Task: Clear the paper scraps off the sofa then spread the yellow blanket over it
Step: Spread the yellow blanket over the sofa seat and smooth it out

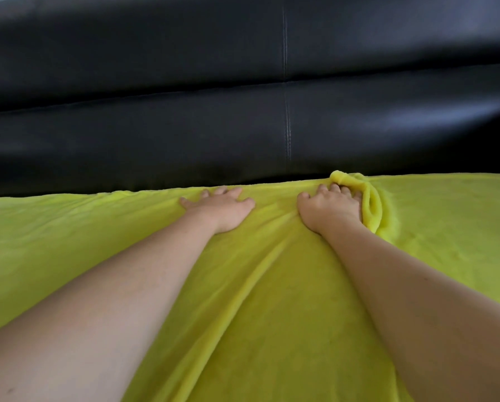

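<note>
The yellow blanket (pixel 257 285) lies across the seat of the sofa (pixel 185 126), covering the seat from the left edge of the view to the right. Its far edge runs along the base of the black backrest. The backrest itself is uncovered. No paper scraps are visible in this view.

The cloth is not flat. Long creases run from the near edge toward both hands. A bunched fold (pixel 356 195) stands up at the far edge, just beside the right hand.

The left hand (pixel 222 207) rests palm down on the blanket, fingers extended and spread, grasping nothing. The right hand (pixel 330 210) has its fingers curled into the bunched fold and grips the cloth there.

Judged step: tucking or smoothing the far edge against the backrest. The spread appears nearly complete on the seat.

Risks from this position:

- Drag from the right hand. If the grip pulls the fold toward the near edge, the far edge may come away from the backrest and expose the seat.
- Trapped creases. The left hand pins the cloth. Pulling against a pinned area is likely to deepen the creases between the arms rather than remove them.
- Residual lump. If the fold is released without flattening, it probably stays raised.
- Slip. The sofa surface looks smooth, so the blanket may slide under uneven pressure.
</note>
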### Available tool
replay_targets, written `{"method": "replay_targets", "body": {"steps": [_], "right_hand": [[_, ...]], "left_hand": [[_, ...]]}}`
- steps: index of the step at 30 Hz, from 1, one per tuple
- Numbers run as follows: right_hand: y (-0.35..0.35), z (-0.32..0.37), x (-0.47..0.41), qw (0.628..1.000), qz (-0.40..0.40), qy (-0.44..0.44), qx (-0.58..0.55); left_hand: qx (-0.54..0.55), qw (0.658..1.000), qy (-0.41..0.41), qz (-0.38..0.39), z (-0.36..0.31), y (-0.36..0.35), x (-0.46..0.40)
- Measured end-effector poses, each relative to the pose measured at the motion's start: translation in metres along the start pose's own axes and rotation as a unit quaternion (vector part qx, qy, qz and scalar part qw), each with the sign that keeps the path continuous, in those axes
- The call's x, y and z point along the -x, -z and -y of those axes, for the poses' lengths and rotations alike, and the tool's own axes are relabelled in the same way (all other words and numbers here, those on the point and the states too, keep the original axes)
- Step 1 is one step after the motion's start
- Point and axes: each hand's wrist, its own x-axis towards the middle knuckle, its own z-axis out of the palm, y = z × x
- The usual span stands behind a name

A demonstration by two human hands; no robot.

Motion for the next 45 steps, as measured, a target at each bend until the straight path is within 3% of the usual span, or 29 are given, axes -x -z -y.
{"method": "replay_targets", "body": {"steps": [3, 5, 9, 12, 16, 20, 24, 26, 30, 35, 45], "right_hand": [[-0.001, 0.001, -0.002, 1.0, -0.003, 0.002, -0.001], [-0.001, 0.0, -0.004, 1.0, -0.005, -0.004, -0.002], [0.001, 0.001, -0.003, 0.999, -0.014, 0.017, -0.048], [0.016, 0.005, 0.006, 0.986, -0.077, 0.054, -0.141], [0.036, 0.011, 0.045, 0.976, -0.141, 0.094, -0.134], [0.043, 0.013, 0.111, 0.981, -0.114, 0.091, -0.128], [0.042, 0.018, 0.183, 0.989, -0.081, 0.077, -0.094], [0.037, 0.024, 0.199, 0.991, -0.07, 0.076, -0.081], [0.024, 0.042, 0.235, 0.994, -0.045, 0.09, -0.051], [0.004, 0.037, 0.262, 0.996, -0.019, 0.081, -0.025], [0.002, -0.015, 0.289, 0.997, -0.036, 0.066, 0.02]], "left_hand": [[0.001, 0.996, -0.069, -0.051, 0.0, -0.007, 0.005], [0.021, 0.994, -0.101, -0.044, 0.003, -0.009, 0.005], [0.001, 0.995, -0.096, -0.029, 0.004, -0.015, 0.003], [-0.004, 0.995, -0.09, -0.043, 0.003, -0.02, 0.002], [0.0, 0.994, -0.095, -0.048, 0.004, -0.022, -0.001], [0.028, 0.995, -0.091, -0.031, 0.0, -0.005, 0.007], [0.086, 0.978, -0.117, -0.152, 0.0, 0.026, 0.048], [0.088, 0.969, -0.152, -0.175, -0.001, 0.031, 0.075], [0.061, 0.975, -0.179, -0.119, 0.013, 0.008, 0.148], [0.042, 0.987, -0.135, -0.082, 0.04, -0.016, 0.175], [0.023, 0.982, -0.142, -0.12, 0.048, -0.028, 0.185]]}}
